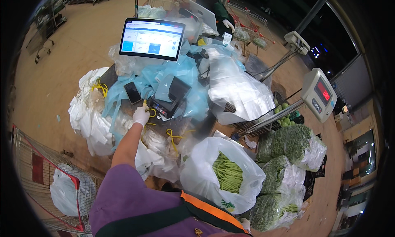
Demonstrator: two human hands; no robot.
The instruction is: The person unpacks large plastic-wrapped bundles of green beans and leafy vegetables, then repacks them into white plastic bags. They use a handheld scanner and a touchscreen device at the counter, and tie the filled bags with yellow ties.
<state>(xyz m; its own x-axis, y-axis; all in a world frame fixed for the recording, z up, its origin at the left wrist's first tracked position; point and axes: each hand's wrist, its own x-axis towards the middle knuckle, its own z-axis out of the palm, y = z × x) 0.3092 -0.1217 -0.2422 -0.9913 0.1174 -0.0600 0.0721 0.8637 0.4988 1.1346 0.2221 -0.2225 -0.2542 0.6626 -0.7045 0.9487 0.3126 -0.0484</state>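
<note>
My left hand (142,115), in a white glove, reaches over the cluttered worktable. Its fingertips are at the yellow handle of a small tool (144,103), perhaps a knife; whether they grip it is unclear. A smartphone (132,92) lies just beyond, and a black label printer (170,98) stands to the right, partly under blue plastic bags (188,71). Only a bit of my right hand (246,224), also gloved, shows at the bottom edge beside an open white plastic bag (197,169) of green beans (228,172). What it holds is hidden.
A lit monitor (151,38) stands behind the printer. Clear bags (240,91) cover the table's right side. A scale display (319,95) on a metal pole, wrapped green vegetables (277,175) and a shopping cart (55,187) flank me. A co-worker's gloved hand (228,25) is across the table.
</note>
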